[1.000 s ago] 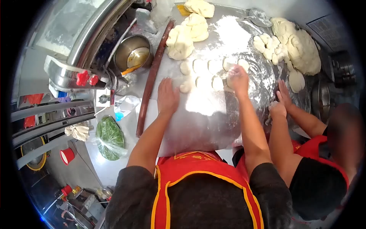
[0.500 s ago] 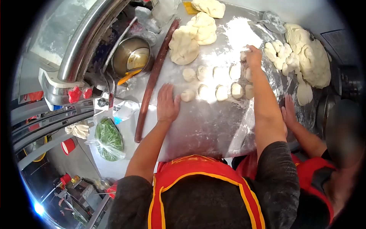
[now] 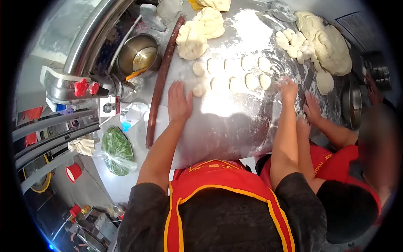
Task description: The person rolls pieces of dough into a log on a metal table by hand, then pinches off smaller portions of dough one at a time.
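My left hand (image 3: 179,103) lies flat on the metal worktop (image 3: 197,138), fingers stretched out, between a long dark red rolling pin (image 3: 161,88) and the nearest small dough piece (image 3: 199,90). Two rows of small round dough pieces (image 3: 252,80) run across the floury surface to its right. My right hand (image 3: 289,91) is curled with fingertips together, just right of the rows and apart from them. Around its fingertips is a whitish, blurred patch; whether they hold anything is hidden.
Flattened dough (image 3: 192,40) lies at the back. A large dough mass (image 3: 329,46) and smaller lumps (image 3: 296,44) sit at right, near a metal scoop (image 3: 282,11). A co-worker's hand (image 3: 311,108) rests close to my right hand. At left are a steel pot (image 3: 138,54) and bagged greens (image 3: 117,151).
My right hand has drawn back from the far row toward me and off the dough pieces. My left hand stays flat. The co-worker's second forearm has come into view, and the camera view has shifted.
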`<act>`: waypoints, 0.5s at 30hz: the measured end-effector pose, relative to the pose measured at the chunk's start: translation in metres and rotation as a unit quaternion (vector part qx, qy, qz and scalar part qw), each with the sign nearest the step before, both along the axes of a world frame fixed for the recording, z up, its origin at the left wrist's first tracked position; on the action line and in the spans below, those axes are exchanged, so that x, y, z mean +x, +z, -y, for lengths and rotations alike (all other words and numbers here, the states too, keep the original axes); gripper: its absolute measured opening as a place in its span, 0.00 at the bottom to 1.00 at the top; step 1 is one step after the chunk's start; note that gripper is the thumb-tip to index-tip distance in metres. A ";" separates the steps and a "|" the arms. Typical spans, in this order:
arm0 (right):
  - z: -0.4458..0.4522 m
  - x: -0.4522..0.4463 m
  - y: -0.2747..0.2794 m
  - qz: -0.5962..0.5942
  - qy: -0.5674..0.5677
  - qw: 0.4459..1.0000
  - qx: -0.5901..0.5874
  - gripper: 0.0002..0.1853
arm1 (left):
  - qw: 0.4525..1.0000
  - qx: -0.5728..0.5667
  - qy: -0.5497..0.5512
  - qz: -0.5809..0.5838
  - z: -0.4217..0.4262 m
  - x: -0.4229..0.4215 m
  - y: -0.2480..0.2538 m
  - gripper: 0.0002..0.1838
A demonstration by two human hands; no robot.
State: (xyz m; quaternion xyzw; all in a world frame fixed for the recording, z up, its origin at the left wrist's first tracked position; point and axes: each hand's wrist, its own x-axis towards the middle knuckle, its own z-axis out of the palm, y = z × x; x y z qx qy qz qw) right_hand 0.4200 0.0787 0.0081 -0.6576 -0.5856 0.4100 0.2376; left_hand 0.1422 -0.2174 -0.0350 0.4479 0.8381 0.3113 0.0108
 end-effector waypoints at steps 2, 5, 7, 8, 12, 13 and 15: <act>-0.004 0.001 -0.021 -0.116 0.018 0.993 0.002 0.18 | 1.000 -0.012 0.009 0.005 -0.002 0.000 0.000 0.25; -0.008 -0.020 -0.015 -0.331 -0.183 0.925 -0.031 0.14 | 1.000 -0.017 0.015 0.020 -0.001 0.000 -0.002 0.25; -0.012 -0.045 -0.012 -0.256 -0.156 0.953 -0.047 0.12 | 1.000 -0.009 0.017 0.018 -0.001 -0.001 -0.007 0.24; -0.012 -0.056 -0.016 -0.187 -0.070 0.978 -0.052 0.12 | 1.000 -0.005 0.018 0.019 -0.001 0.000 -0.008 0.24; -0.026 -0.076 -0.048 -0.115 0.109 0.987 0.013 0.14 | 0.999 -0.008 0.019 0.032 0.000 0.001 -0.004 0.25; -0.031 -0.076 -0.047 -0.061 0.120 0.991 0.004 0.15 | 0.999 -0.002 0.017 0.034 0.000 0.001 -0.004 0.24; 0.019 -0.102 0.003 -0.271 -0.076 0.955 -0.096 0.16 | 0.999 0.005 0.016 0.032 0.000 -0.003 -0.006 0.24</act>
